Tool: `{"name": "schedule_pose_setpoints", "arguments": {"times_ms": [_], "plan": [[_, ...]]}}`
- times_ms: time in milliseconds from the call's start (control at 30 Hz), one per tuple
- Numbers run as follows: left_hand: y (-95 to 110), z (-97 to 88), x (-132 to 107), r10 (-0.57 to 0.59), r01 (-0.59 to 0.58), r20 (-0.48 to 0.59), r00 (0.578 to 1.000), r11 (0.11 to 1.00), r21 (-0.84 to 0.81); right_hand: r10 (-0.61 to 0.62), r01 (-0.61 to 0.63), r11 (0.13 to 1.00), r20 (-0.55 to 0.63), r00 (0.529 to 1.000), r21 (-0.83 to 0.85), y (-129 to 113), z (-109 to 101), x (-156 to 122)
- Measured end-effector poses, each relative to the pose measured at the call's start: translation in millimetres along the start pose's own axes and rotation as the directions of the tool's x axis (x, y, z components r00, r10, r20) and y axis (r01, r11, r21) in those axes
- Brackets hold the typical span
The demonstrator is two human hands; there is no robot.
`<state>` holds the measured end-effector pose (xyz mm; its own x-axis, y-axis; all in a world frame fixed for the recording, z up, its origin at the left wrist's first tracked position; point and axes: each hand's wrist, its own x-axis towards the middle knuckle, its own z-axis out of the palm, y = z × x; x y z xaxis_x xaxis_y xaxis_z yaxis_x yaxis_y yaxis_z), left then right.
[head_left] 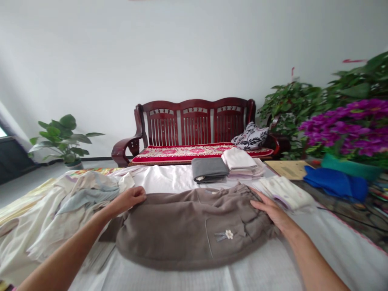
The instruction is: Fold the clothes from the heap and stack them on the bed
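Observation:
A pair of grey-brown trousers (169,230) is spread sideways in front of me, its gathered waist to the right. A pale flower trim with two short checked ribbons sits by a pocket. At the far left corner of the cloth, my left hand (135,197) is closed in a pinch on the edge. My right hand (269,208) grips the gathered waist end, thumb on top and the other fingers partly hidden. Behind the trousers lie a folded dark grey garment (209,169) and a stack of folded whitish clothes (239,160).
Loose pale clothes (75,202) are heaped on the left. A folded cream cloth (286,192) lies right of my right hand, on the white sheet (333,242). Farther right are a blue cloth (336,182) and purple flowers (348,127). A wooden bench (194,121) stands behind.

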<state>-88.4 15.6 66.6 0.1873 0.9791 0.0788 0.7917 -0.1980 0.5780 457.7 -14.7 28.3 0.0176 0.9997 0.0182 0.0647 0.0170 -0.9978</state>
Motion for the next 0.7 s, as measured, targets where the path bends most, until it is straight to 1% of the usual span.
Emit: {"name": "schedule_pose_setpoints", "arguments": {"times_ms": [33, 67, 100, 133, 167, 200, 267, 300, 333, 400, 467, 500, 567, 633, 700], "plan": [[2, -6.1, 5, 0.003, -0.013, -0.108, 0.994, 0.996, -0.092, 0.01, -0.01, 1.0, -0.004, 1.0, 0.008, -1, -2, 0], [3, -12.0, 10, -0.005, -0.034, -0.224, 0.975, 0.985, -0.17, 0.022, -0.022, 1.0, -0.015, 1.0, 0.021, -2, -4, 0], [4, -17.1, 16, -0.021, -0.058, -0.326, 0.945, 0.971, -0.231, 0.037, -0.036, 0.999, -0.03, 0.999, 0.036, -3, -7, 0], [5, -20.5, 22, -0.037, -0.077, -0.39, 0.92, 0.959, -0.272, 0.05, -0.048, 0.998, -0.048, 0.998, 0.049, -2, -9, 1], [5, -21.9, 27, -0.044, -0.084, -0.405, 0.913, 0.953, -0.292, 0.061, -0.057, 0.997, -0.065, 0.996, 0.053, -2, -11, 1], [5, -21.1, 31, -0.041, -0.073, -0.369, 0.929, 0.954, -0.29, 0.068, -0.065, 0.997, -0.075, 0.995, 0.046, 0, -13, 2], [4, -13.5, 35, -0.03, -0.014, -0.202, 0.979, 0.977, -0.214, 0.078, -0.076, 0.997, -0.077, 0.994, 0.018, 2, -14, 2], [3, -7.7, 35, -0.036, 0.019, -0.111, 0.993, 0.989, -0.146, 0.085, -0.085, 0.996, -0.073, 0.994, 0.009, 4, -15, 2], [2, -1.5, 33, -0.045, 0.043, -0.026, 0.999, 0.996, -0.081, 0.096, -0.095, 0.995, -0.072, 0.993, 0.007, 5, -15, 1], [0, 8.9, 26, -0.053, 0.052, 0.116, 0.992, 0.999, 0.014, 0.118, -0.117, 0.993, -0.07, 0.991, 0.024, 6, -14, 0], [1, 13.6, 17, -0.054, 0.043, 0.214, 0.975, 0.998, 0.056, 0.135, -0.132, 0.99, -0.059, 0.989, 0.049, 6, -14, -1], [2, 13.4, 13, -0.052, 0.042, 0.235, 0.97, 0.998, 0.047, 0.139, -0.136, 0.989, -0.046, 0.989, 0.059, 6, -14, -2], [6, 8.2, 6, -0.046, 0.055, 0.21, 0.977, 0.998, -0.037, 0.145, -0.144, 0.987, -0.016, 0.989, 0.067, 5, -14, -2], [13, -1.2, 2, -0.007, 0.031, 0.134, 0.991, 0.983, -0.179, 0.146, -0.146, 0.987, 0.011, 0.989, 0.06, 3, -15, -3], [22, -12.7, 2, 0.037, -0.031, 0.018, 0.999, 0.958, -0.284, 0.145, -0.146, 0.988, 0.03, 0.989, 0.056, 1, -15, -4]]}}
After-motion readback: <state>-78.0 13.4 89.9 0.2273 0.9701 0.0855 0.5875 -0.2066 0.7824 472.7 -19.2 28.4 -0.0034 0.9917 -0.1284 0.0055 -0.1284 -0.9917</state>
